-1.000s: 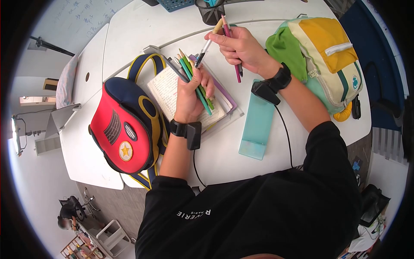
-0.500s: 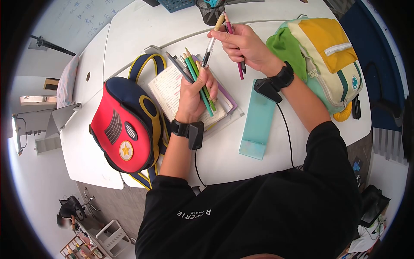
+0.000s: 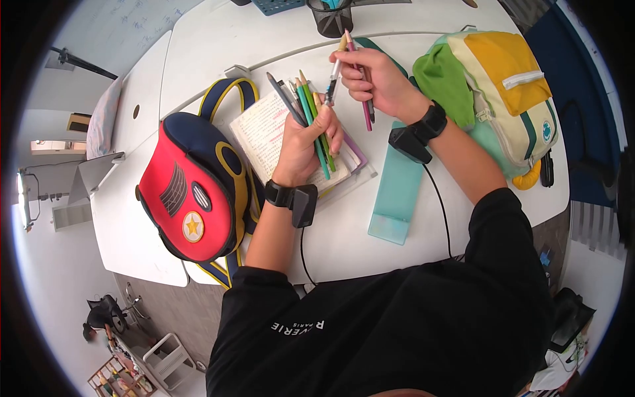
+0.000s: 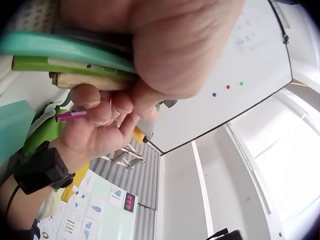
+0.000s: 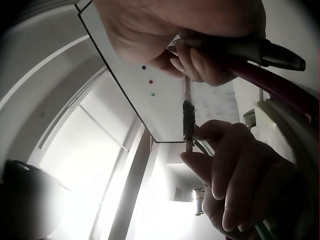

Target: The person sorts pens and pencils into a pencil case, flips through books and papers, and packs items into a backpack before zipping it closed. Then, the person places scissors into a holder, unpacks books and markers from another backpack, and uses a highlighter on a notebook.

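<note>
My left hand (image 3: 303, 147) grips a bundle of green pencils (image 3: 309, 106), a grey pen (image 3: 284, 96) and other slim pencils over an open notebook (image 3: 261, 135). In my right hand (image 3: 390, 86) are a magenta pencil (image 3: 368, 118), a black pen (image 5: 282, 56) and a beige-ended stick (image 3: 342, 44). A clear pen (image 3: 333, 81) with a dark grip section spans both hands. The right wrist view shows the left thumb and finger pinching its lower end, while its upper end runs into the right fingers. The palms hide part of each bundle.
A red and navy backpack (image 3: 188, 205) lies left, a green, cream and yellow backpack (image 3: 503, 73) right. A teal pencil case (image 3: 397, 188) lies in front of the right wrist. A black mesh pen cup (image 3: 333, 25) stands at the back. Cables trail from both wrist cameras.
Both hands have shifted slightly to the right, keeping their pencils and pens. The clear pen now stands more upright between them, and the head view has tilted a little.
</note>
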A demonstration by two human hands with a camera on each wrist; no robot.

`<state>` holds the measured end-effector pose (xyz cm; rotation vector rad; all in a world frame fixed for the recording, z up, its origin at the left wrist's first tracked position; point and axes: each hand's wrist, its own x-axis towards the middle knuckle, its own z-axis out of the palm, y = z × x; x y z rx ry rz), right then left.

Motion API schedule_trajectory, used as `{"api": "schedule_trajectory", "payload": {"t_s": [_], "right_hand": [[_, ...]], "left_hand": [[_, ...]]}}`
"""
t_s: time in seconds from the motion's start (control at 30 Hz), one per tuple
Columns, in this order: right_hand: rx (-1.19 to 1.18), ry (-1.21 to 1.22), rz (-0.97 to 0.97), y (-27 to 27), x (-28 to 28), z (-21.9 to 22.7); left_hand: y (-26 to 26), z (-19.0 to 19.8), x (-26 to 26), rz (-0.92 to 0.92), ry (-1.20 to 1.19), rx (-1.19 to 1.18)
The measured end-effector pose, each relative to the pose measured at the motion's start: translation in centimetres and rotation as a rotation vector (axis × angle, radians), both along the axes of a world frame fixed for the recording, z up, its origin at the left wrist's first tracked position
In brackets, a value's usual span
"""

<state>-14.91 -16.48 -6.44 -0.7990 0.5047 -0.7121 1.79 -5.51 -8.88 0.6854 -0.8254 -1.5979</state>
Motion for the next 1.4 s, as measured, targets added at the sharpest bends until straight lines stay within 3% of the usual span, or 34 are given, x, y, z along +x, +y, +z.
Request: {"api": "schedule_trajectory", "payload": {"t_s": [0.13, 0.3, 0.4, 0.47, 0.63, 0.73, 0.8, 1.0, 1.4], "right_hand": [[0.069, -0.047, -0.111, -0.5, -0.2, 0.0], [0.088, -0.133, -0.030, -1.0, -0.4, 0.1], [0.021, 0.023, -0.105, 0.1, -0.1, 1.4], [-0.153, 0.106, 0.000, -0.1, -0.5, 1.2], [-0.119, 0.039, 0.143, -0.3, -1.0, 1.1], [-0.127, 0.132, 0.200, -0.3, -1.0, 1.4], [-0.219, 0.312, 0.182, 0.3, -0.9, 2.0], [-0.504, 0.483, 0.198, 0.8, -0.5, 2.1], [-0.402, 0.405, 0.111, 1.7, 0.0, 2.6]], "left_hand": [[0.0, 0.3, -0.1, -0.024, 0.009, 0.053], [-0.1, 0.4, 0.0, -0.030, 0.034, 0.066], [-0.1, 0.4, 0.1, -0.024, 0.045, 0.074], [-0.3, 0.3, 0.2, -0.036, 0.093, 0.078], [-0.3, 0.4, -0.1, -0.003, 0.125, 0.101], [-0.4, 0.4, -0.3, 0.039, 0.100, 0.109], [-0.4, 0.4, -0.2, 0.057, 0.083, 0.108], [-0.5, 0.1, 0.2, 0.015, 0.009, 0.069], [-0.5, -0.1, -0.1, 0.053, 0.025, 0.082]]}}
